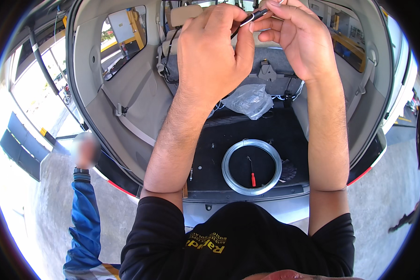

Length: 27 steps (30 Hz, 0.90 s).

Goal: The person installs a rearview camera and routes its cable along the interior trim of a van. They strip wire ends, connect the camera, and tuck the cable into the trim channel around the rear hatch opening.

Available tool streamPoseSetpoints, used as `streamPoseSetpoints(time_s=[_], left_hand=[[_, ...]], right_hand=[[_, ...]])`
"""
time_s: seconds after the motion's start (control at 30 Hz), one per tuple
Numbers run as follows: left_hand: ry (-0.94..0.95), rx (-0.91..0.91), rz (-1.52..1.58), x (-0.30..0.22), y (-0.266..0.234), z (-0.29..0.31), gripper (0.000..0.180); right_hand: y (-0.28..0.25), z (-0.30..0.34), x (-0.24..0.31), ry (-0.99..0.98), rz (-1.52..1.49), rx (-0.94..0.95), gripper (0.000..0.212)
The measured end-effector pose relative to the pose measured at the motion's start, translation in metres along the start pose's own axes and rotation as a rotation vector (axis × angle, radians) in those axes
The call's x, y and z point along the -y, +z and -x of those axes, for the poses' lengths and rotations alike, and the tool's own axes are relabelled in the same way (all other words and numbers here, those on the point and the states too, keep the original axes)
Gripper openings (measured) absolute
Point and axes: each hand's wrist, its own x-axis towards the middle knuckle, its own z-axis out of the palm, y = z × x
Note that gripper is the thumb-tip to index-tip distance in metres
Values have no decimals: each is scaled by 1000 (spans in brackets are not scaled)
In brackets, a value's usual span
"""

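Both arms reach up and forward into the open back of a vehicle. My left hand [214, 53] is closed, its thumb and fingers pinching a thin black cable [261, 14] with a pale band around it. My right hand [305, 44] pinches the cable's other end, where a thin white strand shows near the fingertips. Its lower fingers are loosely curled. Below my hands, a coil of silvery wire [227, 163] lies on the black cargo floor [210, 154]. Inside the coil rests a screwdriver [253, 179] with a red handle.
A crumpled clear plastic bag [249, 100] lies behind the coil, near white cables [280, 97]. More black wiring [165, 70] hangs at the left by the seats. Another person's blue sleeve [85, 214] comes in at the left, outside the vehicle. Trim panels flank both sides.
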Motion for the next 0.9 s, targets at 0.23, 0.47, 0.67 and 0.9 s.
streamPoseSetpoints(time_s=[0.23, 0.47, 0.67, 0.9], left_hand=[[152, 5, -22, 0, -5, -5, 13], [265, 113, 0, 10, -20, -23, 21], [130, 193, 28, 14, -24, -22, 16], [3, 226, 30, 19, -25, -22, 11]], right_hand=[[1, -2, -3, -11, 105, -16, 11], [-3, -6, -3, -32, 341, 6, 13], [1, -7, -9, -111, 322, 38, 16], [1, -15, -26, -240, 359, 24, 14]])
